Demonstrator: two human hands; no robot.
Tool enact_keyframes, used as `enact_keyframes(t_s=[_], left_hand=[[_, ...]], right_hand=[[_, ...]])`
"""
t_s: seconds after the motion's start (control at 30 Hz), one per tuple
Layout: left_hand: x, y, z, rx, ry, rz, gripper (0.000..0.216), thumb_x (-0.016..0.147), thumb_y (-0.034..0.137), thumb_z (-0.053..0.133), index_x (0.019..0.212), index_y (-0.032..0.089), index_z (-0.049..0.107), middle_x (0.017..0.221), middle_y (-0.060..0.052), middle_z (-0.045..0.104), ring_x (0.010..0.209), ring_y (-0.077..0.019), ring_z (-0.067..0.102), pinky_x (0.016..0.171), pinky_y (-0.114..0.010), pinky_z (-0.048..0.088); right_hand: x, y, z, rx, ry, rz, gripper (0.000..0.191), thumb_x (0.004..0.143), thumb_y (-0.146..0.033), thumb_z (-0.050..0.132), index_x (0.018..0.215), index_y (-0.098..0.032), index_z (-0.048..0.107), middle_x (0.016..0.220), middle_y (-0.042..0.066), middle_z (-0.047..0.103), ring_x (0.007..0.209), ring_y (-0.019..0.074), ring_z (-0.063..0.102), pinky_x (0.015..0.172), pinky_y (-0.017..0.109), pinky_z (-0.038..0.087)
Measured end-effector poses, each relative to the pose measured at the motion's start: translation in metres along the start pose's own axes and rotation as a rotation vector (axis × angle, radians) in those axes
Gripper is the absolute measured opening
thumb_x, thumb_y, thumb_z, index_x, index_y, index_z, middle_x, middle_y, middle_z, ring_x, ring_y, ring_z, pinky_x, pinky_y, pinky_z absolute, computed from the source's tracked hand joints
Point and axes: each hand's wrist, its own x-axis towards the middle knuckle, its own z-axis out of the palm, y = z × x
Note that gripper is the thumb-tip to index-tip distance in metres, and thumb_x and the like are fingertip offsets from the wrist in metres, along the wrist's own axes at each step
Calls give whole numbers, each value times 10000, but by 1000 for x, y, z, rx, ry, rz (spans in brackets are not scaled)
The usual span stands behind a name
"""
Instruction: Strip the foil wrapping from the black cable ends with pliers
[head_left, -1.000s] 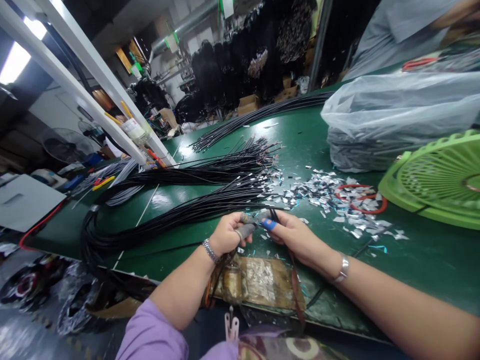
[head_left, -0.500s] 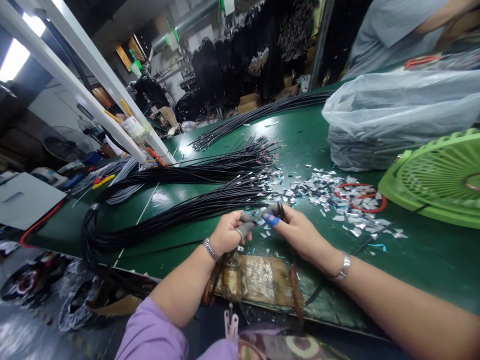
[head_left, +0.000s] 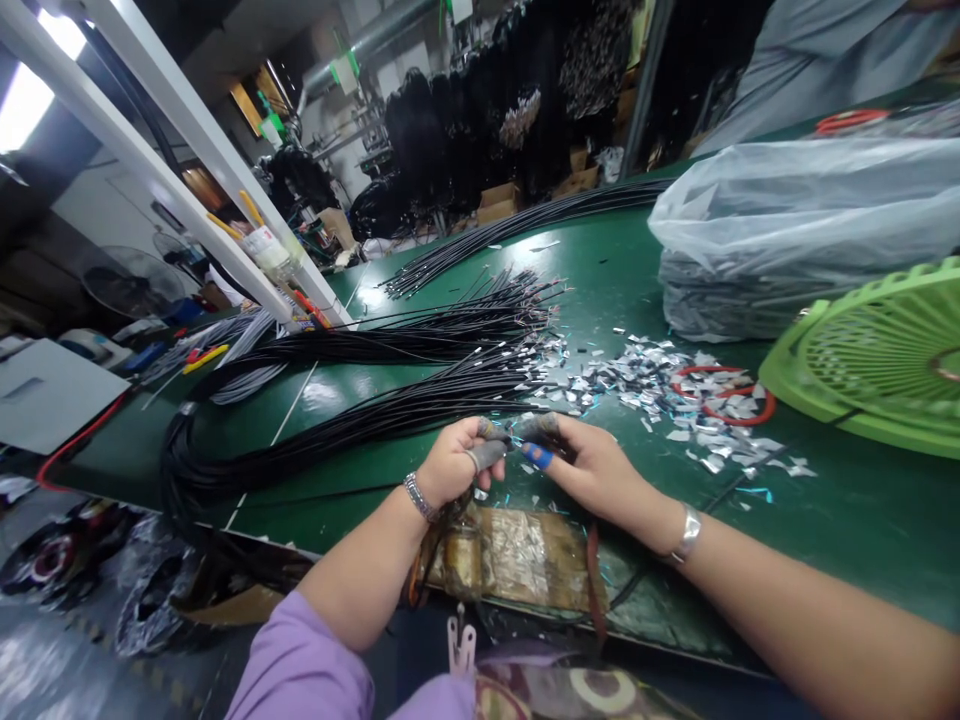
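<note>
My left hand [head_left: 450, 465], with grey covers on its thumb and forefinger, is closed in a pinch on the end of a black cable [head_left: 330, 494]. That cable trails off leftward over the green table. Fingertip to fingertip with it, my right hand [head_left: 592, 468] is closed on thin, partly light-blue wires [head_left: 513, 432] at the cable's end. Blue tape wraps the right thumb, and a grey cover is on its forefinger. The fingers partly hide the wires. Just behind the hands lies a bundle of black cables [head_left: 390, 405] with stripped ends.
Silvery scraps [head_left: 652, 385] and a red ring [head_left: 739, 410] litter the green table [head_left: 585, 265]. To the right are a green fan [head_left: 885, 360] and a clear plastic bag [head_left: 795, 240]. A taped block [head_left: 525, 560] sits at the near edge. A person in grey stands behind.
The dark pointed tool that stuck up from my right hand no longer shows. My right fingers have come together at the cable's end; the left hand has barely moved.
</note>
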Motion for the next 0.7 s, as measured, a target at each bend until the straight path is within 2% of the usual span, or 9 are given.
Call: enact_keyframes(t_s=[0.17,0.27,0.4,0.5,0.57,0.7], left_hand=[[0,-3,1,109,29,26,316,705,437,615,789,144,530,529,32,562,356,-48,438,367,-161,324],[1,-4,3,205,60,52,236,728,363,600,794,141,555,545,27,565,386,-48,441,385,-162,337],[1,-4,5,237,79,77,173,722,296,612,778,138,570,583,18,581,434,-56,468,422,-170,370],[1,-5,4,197,92,36,177,746,304,584,797,136,558,557,21,575,389,-58,454,389,-172,347],[1,-6,4,191,95,22,171,752,291,567,822,135,556,551,25,572,376,-56,454,378,-165,343],[1,-7,4,269,90,51,122,737,232,554,818,141,553,567,24,585,401,-61,481,383,-159,363]], right_hand=[[-1,-1,3,-35,-10,13,183,826,-332,474,750,-192,565,661,23,614,591,152,527,556,263,435],[-5,-4,5,-244,-4,-96,106,779,-239,484,691,-203,532,641,20,570,578,150,484,535,260,383],[-9,-6,7,-425,-85,-254,91,669,-120,485,675,-209,507,656,20,561,594,154,486,542,256,350],[-8,-4,6,-490,-23,-193,38,721,-199,525,697,-211,499,628,7,552,554,147,484,521,252,328],[-7,-3,5,-593,29,-124,88,755,-273,543,710,-212,499,636,11,561,541,149,488,504,256,302],[-6,-7,5,-784,-58,-140,31,746,-172,518,747,-202,524,701,32,607,598,164,536,519,257,296]])
